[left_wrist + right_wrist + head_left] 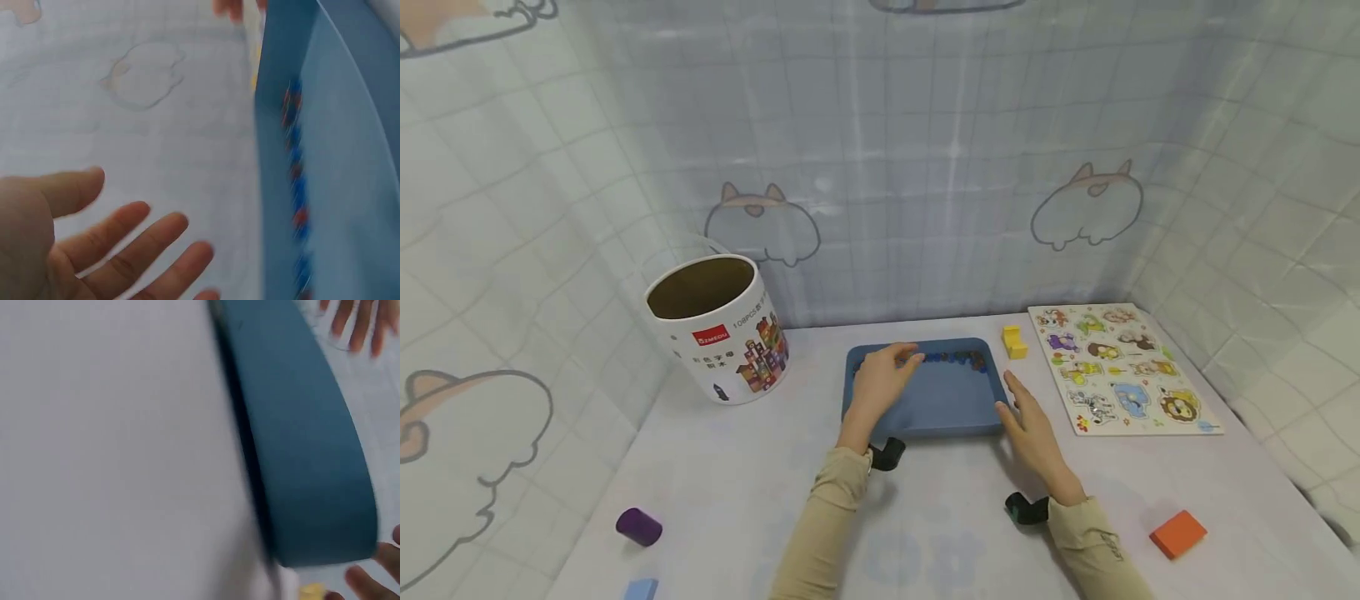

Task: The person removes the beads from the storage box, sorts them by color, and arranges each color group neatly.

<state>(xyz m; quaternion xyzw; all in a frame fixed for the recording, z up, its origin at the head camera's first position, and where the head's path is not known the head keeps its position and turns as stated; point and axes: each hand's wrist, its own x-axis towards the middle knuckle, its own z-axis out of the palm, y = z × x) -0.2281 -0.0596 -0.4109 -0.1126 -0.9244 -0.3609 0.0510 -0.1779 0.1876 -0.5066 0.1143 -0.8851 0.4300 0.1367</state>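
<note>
A shallow blue tray [943, 404] rests on the table in front of me. Along its far inner wall runs a row of small dark blue and reddish pieces [958, 357], blurred in the left wrist view. My left hand [880, 387] hovers over the tray's left part, its fingers spread and holding nothing in the left wrist view. Beside the tray's right edge is my right hand [1036, 433], fingers extended and nothing held. Whether it touches the rim I cannot tell; only some fingertips [369, 584] show at the corner of the right wrist view.
Left of the tray stands a white printed bucket [722, 354]. Behind its right corner is a yellow block [1014, 343], near an animal puzzle board [1116, 371]. An orange block [1178, 534] lies front right; a purple cylinder [638, 527] and light blue block [641, 590] lie front left.
</note>
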